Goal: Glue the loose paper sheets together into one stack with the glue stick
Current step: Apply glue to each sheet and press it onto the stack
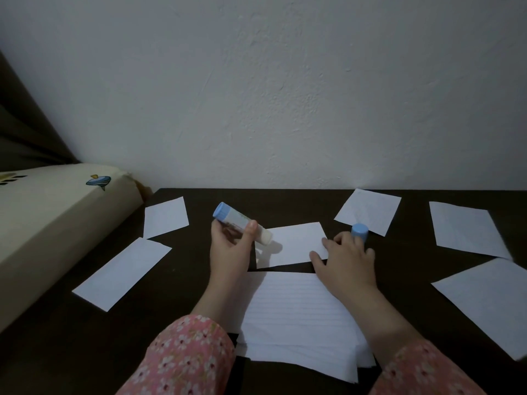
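**Holding the glue stick over the small sheet**

Gripping the uncapped glue stick (241, 227) between curled fingers and thumb, the left hand (231, 246) kept its pale tip just above the left edge of a small sheet (293, 243). The right hand (346, 259) lay with fingers spread and straight, pressing the right edge of this sheet. Just behind those fingers stood the blue cap (359, 231). Below both wrists lay a stack of lined paper (293, 315). Other loose sheets (122, 273) lay well apart on the dark table (57, 352).
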